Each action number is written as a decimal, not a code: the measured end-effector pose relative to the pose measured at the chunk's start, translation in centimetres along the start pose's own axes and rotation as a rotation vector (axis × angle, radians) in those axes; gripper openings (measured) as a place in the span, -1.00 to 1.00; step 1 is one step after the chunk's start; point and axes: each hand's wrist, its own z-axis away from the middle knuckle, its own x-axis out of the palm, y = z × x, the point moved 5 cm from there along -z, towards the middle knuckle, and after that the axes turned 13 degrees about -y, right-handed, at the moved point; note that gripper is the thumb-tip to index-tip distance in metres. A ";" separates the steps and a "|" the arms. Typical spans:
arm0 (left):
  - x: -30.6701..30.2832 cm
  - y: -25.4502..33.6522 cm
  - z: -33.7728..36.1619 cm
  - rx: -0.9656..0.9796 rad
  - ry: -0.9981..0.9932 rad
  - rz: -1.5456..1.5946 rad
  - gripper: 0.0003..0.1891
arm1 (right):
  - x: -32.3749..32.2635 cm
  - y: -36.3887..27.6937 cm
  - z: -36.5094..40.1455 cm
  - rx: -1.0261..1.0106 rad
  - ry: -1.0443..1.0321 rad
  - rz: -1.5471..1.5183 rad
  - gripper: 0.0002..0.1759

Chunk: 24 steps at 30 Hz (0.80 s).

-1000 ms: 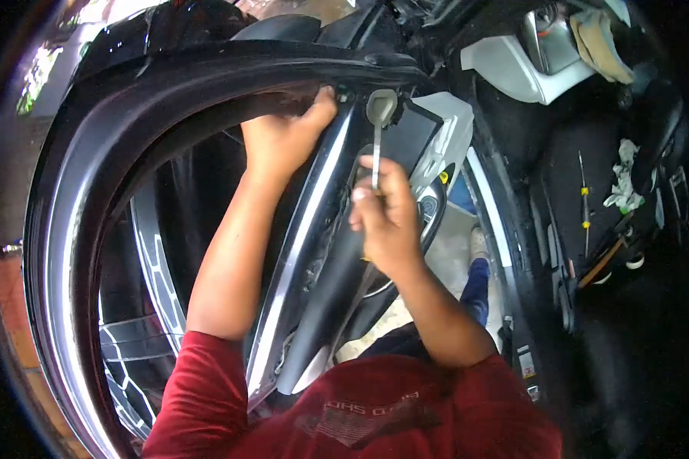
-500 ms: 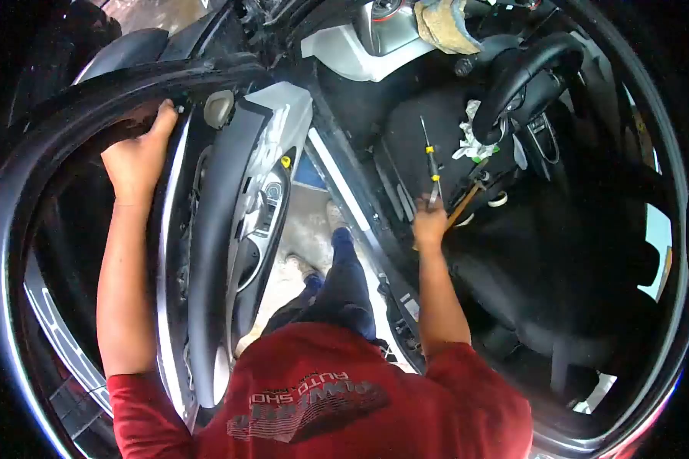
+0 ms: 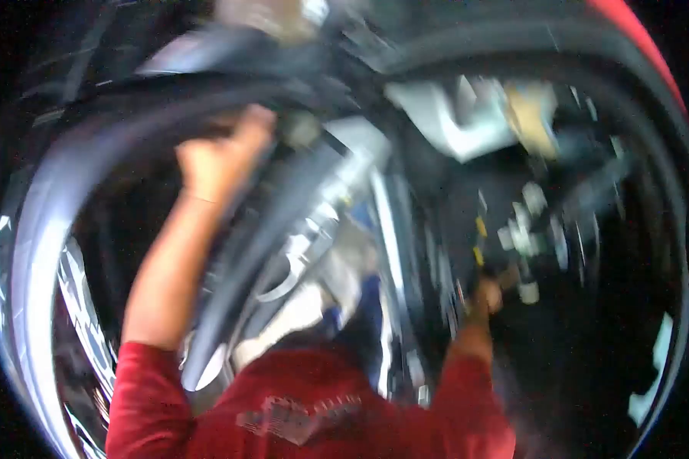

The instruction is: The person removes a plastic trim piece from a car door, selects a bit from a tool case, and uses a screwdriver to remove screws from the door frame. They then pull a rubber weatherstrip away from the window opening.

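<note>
Motion blur smears the view. My left hand (image 3: 218,157) reaches through the window opening of the car door (image 3: 283,203) and is closed over its upper edge, the thumb on the inner side and the other fingers mostly hidden. My right hand (image 3: 488,296) is low inside the dark car interior, its fingers too smeared to read. Just beyond it lies a screwdriver (image 3: 480,229) with a yellow-and-black handle. A brownish handle (image 3: 508,275) shows beside the right hand. White crumpled material (image 3: 522,233) lies farther right.
The door sill (image 3: 388,229) runs between the door and the interior. A pale trim piece (image 3: 459,126) and a tan piece (image 3: 532,115) sit at the far side. The curved window frame (image 3: 46,252) surrounds my left arm.
The whole view has swung, so door, tools and both hands appear farther right and lower. My left hand stays on the door's edge; my right hand remains near the screwdriver.
</note>
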 end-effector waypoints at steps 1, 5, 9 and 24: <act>-0.2 -1.3 0.0 -0.034 -0.164 -0.373 -0.66 | -0.3 -1.6 -1.2 -0.006 0.025 -0.037 -0.61; 0.3 -0.4 1.2 -0.098 -0.148 0.088 -0.59 | -1.9 -5.8 -1.6 -0.104 0.060 -0.039 -0.62; -1.7 2.7 0.2 0.075 -0.195 -0.229 -0.64 | -2.5 -7.9 -0.2 -0.134 0.027 -0.088 -0.62; -6.1 3.5 6.2 -0.159 -0.512 -0.130 -0.64 | -0.5 -10.2 13.3 -0.565 -0.619 -0.683 -0.53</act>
